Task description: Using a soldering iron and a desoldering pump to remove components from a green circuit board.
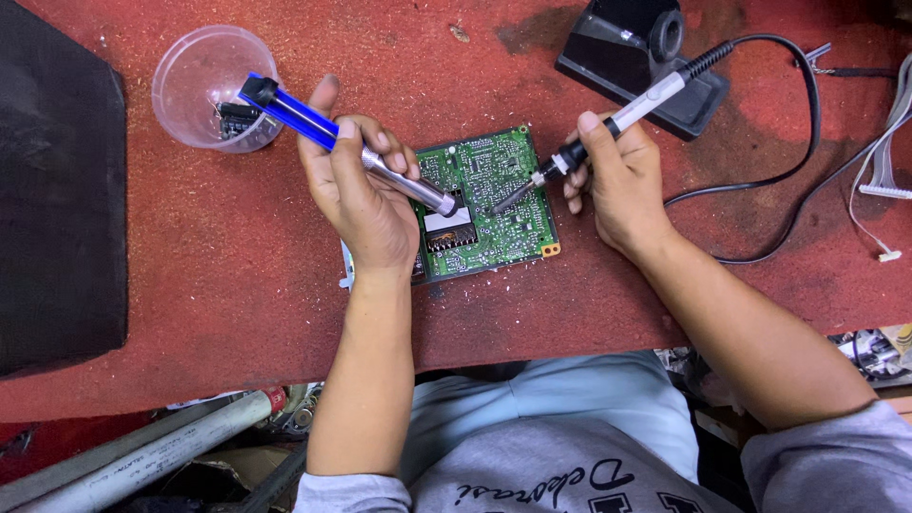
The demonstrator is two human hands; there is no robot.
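A green circuit board (499, 176) lies on the red table top (237, 256). My left hand (361, 195) grips a blue and silver desoldering pump (328, 142), its tip resting on the board near a dark chip. My right hand (617, 180) holds a soldering iron (617, 119) like a pen, with the tip touching the board's middle. The two tips sit a short way apart.
A clear plastic cup (204, 85) with small dark parts stands at the upper left. A black soldering iron stand (641, 52) sits at the back, its cable (807, 133) looping right. A black box (57, 190) fills the left side. Pipes (142, 456) lie below the table edge.
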